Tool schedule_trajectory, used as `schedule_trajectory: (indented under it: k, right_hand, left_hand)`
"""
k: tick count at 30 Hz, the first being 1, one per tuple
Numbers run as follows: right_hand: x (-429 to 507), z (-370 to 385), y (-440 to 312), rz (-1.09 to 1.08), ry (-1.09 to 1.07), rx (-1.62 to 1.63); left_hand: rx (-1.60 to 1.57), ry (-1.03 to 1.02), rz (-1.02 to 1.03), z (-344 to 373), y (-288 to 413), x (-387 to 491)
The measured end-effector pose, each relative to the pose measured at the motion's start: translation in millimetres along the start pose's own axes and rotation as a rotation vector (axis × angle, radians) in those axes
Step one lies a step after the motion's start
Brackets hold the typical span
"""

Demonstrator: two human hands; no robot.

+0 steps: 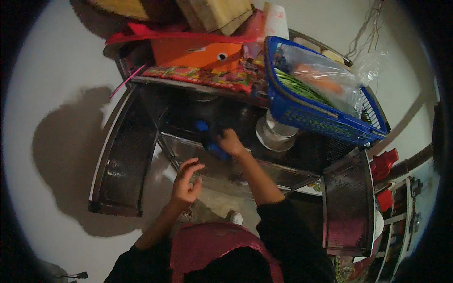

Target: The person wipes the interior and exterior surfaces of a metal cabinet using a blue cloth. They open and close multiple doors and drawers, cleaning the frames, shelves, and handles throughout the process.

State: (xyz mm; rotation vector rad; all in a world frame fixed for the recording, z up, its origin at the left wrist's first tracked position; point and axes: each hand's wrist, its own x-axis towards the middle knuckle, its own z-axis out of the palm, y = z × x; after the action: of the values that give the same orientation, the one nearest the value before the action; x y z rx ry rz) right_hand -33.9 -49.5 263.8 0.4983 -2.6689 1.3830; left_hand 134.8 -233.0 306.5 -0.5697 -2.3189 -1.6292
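My right hand (230, 142) reaches into a dark metal cabinet (244, 115), its fingers curled at a dark object with blue parts (216, 150). Motion blur hides what that object is, but it appears held. A second blue patch (201, 125) shows just beyond, perhaps part of the same thing. My left hand (187, 184) hovers in front of the cabinet, fingers apart and bent, holding nothing. To the right of my right hand, a round pale metal or glass container (276, 136) stands inside on the shelf.
Both cabinet doors, left (122, 162) and right (348, 208), swing out towards me. On top, a blue plastic basket (318, 123) with green vegetables and a clear bag overhangs the front. Beside it are red packets (201, 78) and an orange box (194, 53).
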Motion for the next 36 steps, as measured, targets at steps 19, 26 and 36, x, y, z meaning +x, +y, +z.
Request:
schedule_trajectory:
  k: [19,26,36]
  right_hand:
    - [-219.7,-188.2,160.7,0.346,0.577,-0.376]
    - [-167.4,-160.5,148.6,-0.013,0.320,-0.885]
    - [-67.3,-111.9,109.8,0.235,0.064,-0.691]
  left_hand:
    - [-0.895,-0.345,-0.875,255.0,-129.8,142.7]
    - [-0.862,-0.275,-0.923,204.2,-67.0,156.1]
    - [-0.763,-0.208,-0.899,103.6,-107.0,175.3]
